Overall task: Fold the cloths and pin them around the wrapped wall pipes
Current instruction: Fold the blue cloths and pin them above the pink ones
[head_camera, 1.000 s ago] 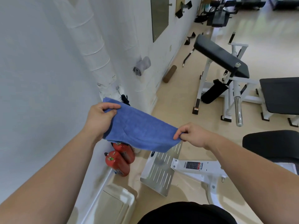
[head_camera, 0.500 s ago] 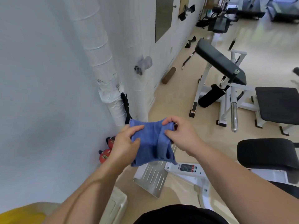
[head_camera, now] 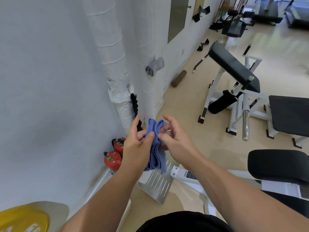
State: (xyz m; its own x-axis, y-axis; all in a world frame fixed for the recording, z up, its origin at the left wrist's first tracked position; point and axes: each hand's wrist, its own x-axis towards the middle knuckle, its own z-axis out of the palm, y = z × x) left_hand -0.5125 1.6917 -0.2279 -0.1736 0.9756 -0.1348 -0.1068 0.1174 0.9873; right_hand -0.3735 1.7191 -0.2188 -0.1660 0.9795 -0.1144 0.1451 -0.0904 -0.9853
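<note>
A blue cloth (head_camera: 156, 156), folded into a narrow strip with two loops at the top, hangs between my hands in the centre of the view. My left hand (head_camera: 136, 144) pinches it from the left, thumb on the fabric. On the other side my right hand (head_camera: 173, 138) holds it with curled fingers. Just behind stands a white wrapped pipe (head_camera: 115, 64) on the wall, with a black clip (head_camera: 134, 104) beside it. A second wrapped pipe (head_camera: 148, 52) to the right carries a grey folded cloth (head_camera: 154, 66).
Two red fire extinguishers (head_camera: 113, 156) sit on the floor by the wall. A white machine with a slotted metal footplate (head_camera: 157, 186) is below my hands. Black padded benches (head_camera: 234, 67) stand to the right. A brown roller (head_camera: 178, 78) lies along the wall. A yellow object (head_camera: 21, 218) sits bottom left.
The cloth was stretched wide between my hands, then folded in half; now it is bunched into a narrow strip and my hands are close together in front of the pipe.
</note>
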